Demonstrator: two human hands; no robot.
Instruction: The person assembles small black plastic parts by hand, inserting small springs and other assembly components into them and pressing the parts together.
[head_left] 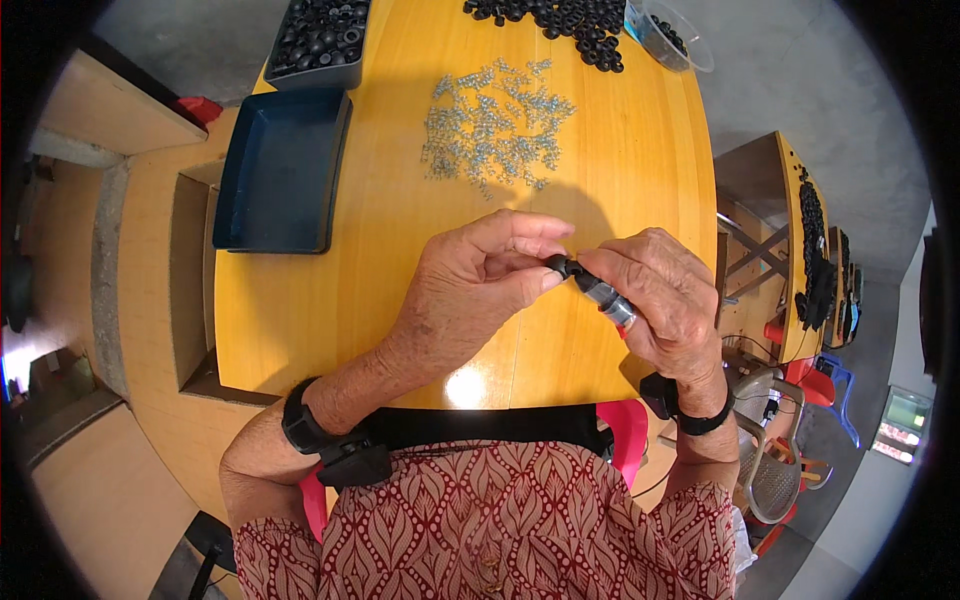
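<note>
Above the near half of the yellow table, both my hands meet. The thumb and fingers of my left hand (465, 270) pinch a small round black part (557, 264). My right hand (665, 290) is closed around a short hand tool (606, 299) with a black front end, a clear grey middle and a bit of red by the palm. Its tip points at the black part and appears to touch it; the exact contact is too small to make out. Beyond my hands lie many small silvery metal pieces (495, 125), spread loosely on the table.
A dark blue tray (228, 180) stands at the table's left edge. Behind it a grey bin (318, 77) holds black round parts. More black parts (580, 22) lie at the far edge beside a clear tub (690, 52). Right of the table are another table (790, 185) and a chair (770, 480).
</note>
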